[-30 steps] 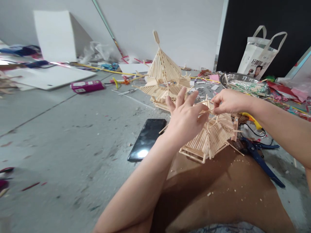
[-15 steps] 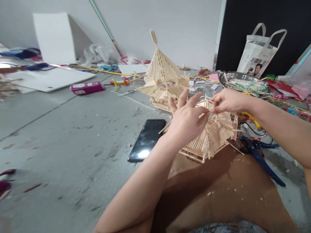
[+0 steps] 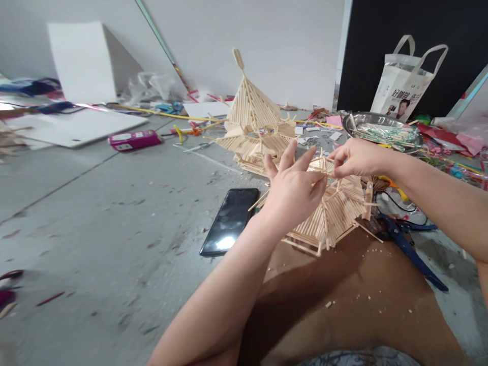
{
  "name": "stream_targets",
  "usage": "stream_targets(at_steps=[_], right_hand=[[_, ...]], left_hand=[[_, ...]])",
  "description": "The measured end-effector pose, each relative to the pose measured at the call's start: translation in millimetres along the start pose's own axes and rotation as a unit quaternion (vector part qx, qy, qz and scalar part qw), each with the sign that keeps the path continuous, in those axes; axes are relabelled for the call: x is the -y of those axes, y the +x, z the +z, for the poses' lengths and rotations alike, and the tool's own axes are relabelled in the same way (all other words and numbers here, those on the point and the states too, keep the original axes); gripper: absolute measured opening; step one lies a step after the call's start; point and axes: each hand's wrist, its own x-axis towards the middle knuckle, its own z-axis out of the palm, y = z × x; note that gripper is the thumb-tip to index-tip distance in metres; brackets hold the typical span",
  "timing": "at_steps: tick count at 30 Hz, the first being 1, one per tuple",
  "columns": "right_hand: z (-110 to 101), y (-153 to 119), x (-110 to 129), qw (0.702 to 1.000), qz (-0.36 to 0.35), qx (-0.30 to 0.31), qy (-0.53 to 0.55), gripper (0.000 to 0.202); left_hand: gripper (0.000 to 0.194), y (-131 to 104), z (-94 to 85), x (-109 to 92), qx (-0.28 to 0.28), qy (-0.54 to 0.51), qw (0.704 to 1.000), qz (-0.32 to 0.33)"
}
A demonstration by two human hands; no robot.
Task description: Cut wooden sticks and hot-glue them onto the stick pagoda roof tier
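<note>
A pale roof model made of thin wooden sticks [image 3: 335,216] lies in front of me, its panels sloping from a raised middle. Over its upper left side is my left hand [image 3: 295,190], thumb and forefinger pinched while the other fingers spread upward. My right hand [image 3: 353,158] pinches from the opposite side, fingers curled. A short piece of thin wooden stick seems to span the small gap between both fingertips; my fingers cover most of it. Behind stands a taller stick pavilion [image 3: 253,109] with a pointed roof and tiered eaves.
A black phone [image 3: 231,221] lies left of the model on the grey floor. Blue-handled cutters [image 3: 415,254] rest to the right, by the brown board [image 3: 343,305]. Farther off are a metal bowl [image 3: 346,122] of wrapped sticks, a white bag [image 3: 400,86] and a purple packet [image 3: 135,141].
The view has shifted very slightly. Both hands keep their pinch at the top of the roof model, with hardly any movement.
</note>
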Motion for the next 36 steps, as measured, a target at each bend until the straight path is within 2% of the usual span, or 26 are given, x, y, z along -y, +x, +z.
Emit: stream_targets(at_steps=[22, 36], right_hand=[[-0.3, 2.4, -1.6, 1.000, -0.001, 0.007, -0.008, 0.008], [-0.5, 4.8, -4.5, 1.000, -0.013, 0.014, -0.014, 0.008]], left_hand=[[0.022, -1.2, 1.1, 2.5, -0.018, 0.005, 1.000, 0.014], [0.023, -0.8, -0.7, 0.9, -0.009, 0.004, 1.000, 0.008]])
